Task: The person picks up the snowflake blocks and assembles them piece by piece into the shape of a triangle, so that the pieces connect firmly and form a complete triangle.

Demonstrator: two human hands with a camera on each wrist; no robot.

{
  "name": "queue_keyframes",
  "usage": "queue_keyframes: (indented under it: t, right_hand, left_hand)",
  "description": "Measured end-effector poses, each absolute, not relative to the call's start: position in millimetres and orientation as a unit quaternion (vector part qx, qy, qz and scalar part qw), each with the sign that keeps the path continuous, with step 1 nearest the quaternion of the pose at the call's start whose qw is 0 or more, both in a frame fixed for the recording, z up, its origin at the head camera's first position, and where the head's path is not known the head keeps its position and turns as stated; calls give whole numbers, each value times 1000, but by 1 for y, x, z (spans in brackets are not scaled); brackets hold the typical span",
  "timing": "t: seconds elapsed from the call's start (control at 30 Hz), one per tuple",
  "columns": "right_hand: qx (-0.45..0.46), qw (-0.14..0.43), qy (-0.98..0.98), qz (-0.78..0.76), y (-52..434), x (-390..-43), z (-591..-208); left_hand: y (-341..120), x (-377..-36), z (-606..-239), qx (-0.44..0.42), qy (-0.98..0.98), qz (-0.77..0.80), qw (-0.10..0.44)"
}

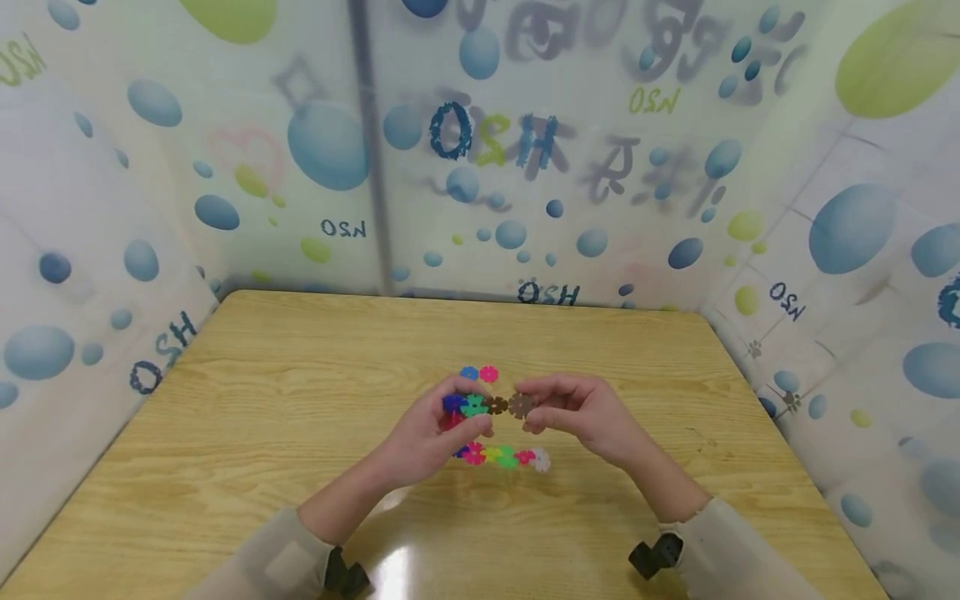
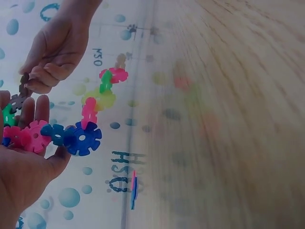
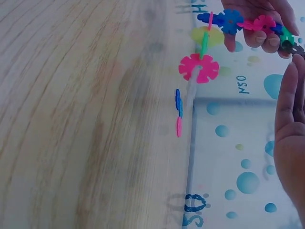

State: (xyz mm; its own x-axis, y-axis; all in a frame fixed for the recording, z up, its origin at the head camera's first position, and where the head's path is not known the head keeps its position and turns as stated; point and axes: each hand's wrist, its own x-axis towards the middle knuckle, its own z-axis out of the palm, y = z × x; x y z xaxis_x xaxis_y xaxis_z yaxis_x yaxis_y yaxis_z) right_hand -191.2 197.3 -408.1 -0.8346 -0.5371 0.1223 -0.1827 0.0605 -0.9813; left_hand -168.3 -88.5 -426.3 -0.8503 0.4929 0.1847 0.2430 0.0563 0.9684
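My left hand (image 1: 442, 433) grips a linked chain of plastic snowflake discs, with a green disc (image 1: 474, 406) and a dark brown disc (image 1: 497, 406) at its upper end. My right hand (image 1: 585, 417) pinches a grey-brown snowflake disc (image 1: 521, 406) edge to edge with the dark brown one; whether their slots are joined I cannot tell. In the left wrist view a blue disc (image 2: 83, 138) forms a corner of the chain. From there a branch runs off through pink, a yellow disc (image 2: 99, 100) and green to a pink disc (image 3: 198, 68) and a pale end disc (image 1: 541, 460).
Beyond my hands, a blue disc (image 1: 469, 372) and a pink disc (image 1: 489, 374) lie together on the wooden table (image 1: 300, 375). Printed curtain walls (image 1: 450, 208) stand along the table's back and sides.
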Motion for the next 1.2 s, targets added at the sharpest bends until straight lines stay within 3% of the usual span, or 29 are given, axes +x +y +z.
queue_keyframes:
  t: [1.2]
  right_hand:
    - [-259,170,716,-626,191,-185,-397]
  left_hand:
    - [-89,-170,-425,267,730,616,123]
